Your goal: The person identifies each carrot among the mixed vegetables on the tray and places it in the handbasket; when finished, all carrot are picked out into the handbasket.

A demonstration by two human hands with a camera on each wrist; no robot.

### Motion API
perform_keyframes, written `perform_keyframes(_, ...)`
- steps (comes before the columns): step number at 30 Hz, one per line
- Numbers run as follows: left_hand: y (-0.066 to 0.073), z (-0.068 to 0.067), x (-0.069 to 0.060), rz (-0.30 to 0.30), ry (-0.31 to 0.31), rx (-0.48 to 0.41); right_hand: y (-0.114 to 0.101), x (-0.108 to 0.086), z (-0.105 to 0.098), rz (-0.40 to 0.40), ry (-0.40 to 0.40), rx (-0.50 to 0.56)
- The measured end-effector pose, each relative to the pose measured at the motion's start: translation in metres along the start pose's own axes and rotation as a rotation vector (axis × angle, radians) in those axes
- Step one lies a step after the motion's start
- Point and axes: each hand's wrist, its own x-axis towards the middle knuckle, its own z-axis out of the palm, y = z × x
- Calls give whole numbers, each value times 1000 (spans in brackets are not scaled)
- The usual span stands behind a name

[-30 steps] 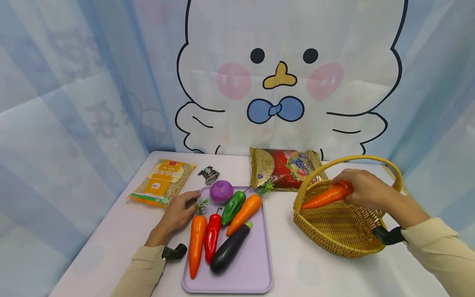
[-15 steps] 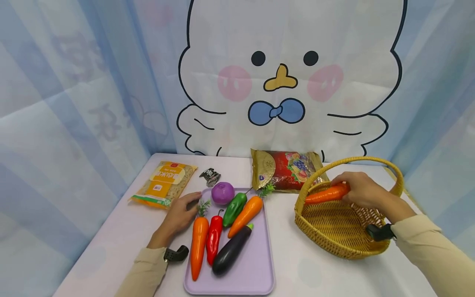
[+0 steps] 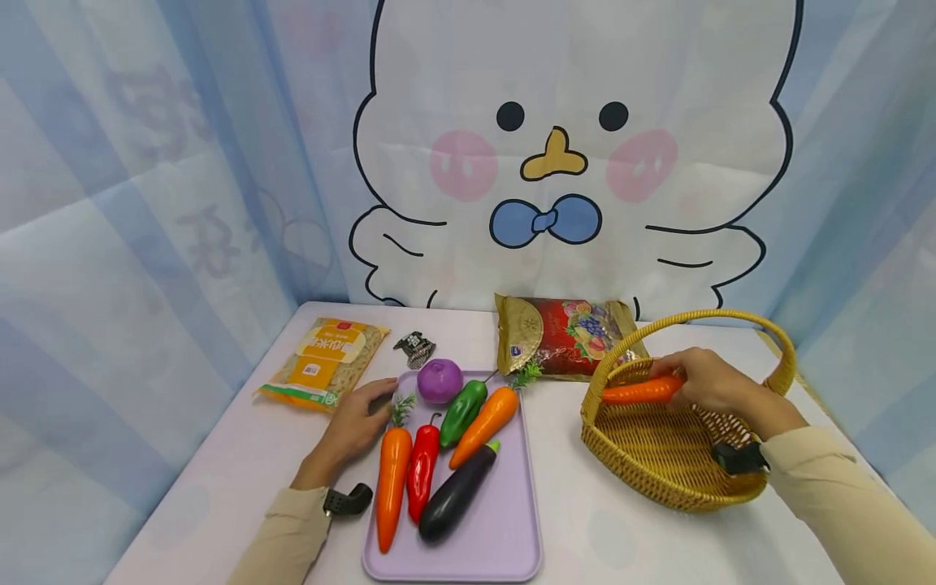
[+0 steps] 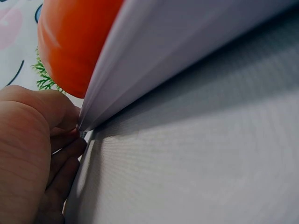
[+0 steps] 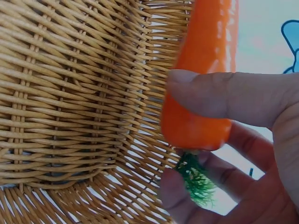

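Observation:
My right hand (image 3: 705,380) reaches over the basket's handle side and holds an orange toy carrot (image 3: 643,391) low inside the wicker basket (image 3: 658,479). In the right wrist view the thumb lies across the carrot (image 5: 203,112) by its blunt end, where a green leafy tuft (image 5: 195,179) hangs between the fingers. My left hand (image 3: 358,422) lies at the upper left of the lilac tray (image 3: 504,528). Its thumb and fingertips touch the tray's rim (image 4: 88,112) in the left wrist view.
On the tray lie two carrots (image 3: 395,479) (image 3: 486,422), a red chili (image 3: 422,471), a green pepper (image 3: 462,413), an eggplant (image 3: 457,496) and a purple onion (image 3: 439,381). Behind are a yellow bag (image 3: 325,363), a small black packet (image 3: 416,349) and a red-gold bag (image 3: 563,337).
My right hand has moved slightly left and down with the carrot, lowering it deeper into the basket; the carrot has turned nearly level. The left hand stays by the tray.

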Motion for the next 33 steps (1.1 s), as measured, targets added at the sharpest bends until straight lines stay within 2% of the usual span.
perform_keyframes(4,0,0,1,-3,-1,4,3,1,2,19,-38,41)
perform_keyframes(11,2,-1,1,-14,-7,-3,9,5,7,26,-38,144)
perform_keyframes(18,2,-1,1,-33,-17,-4,13,8,13,112,-81,257)
perform_keyframes(23,2,-1,0,-35,-20,-4,13,8,17,148,-77,309)
perform_keyframes(27,3,-1,0,-33,-16,-3,16,7,18,134,-41,298)
perform_keyframes(33,2,0,-1,-29,-10,-1,21,8,23,105,30,224)
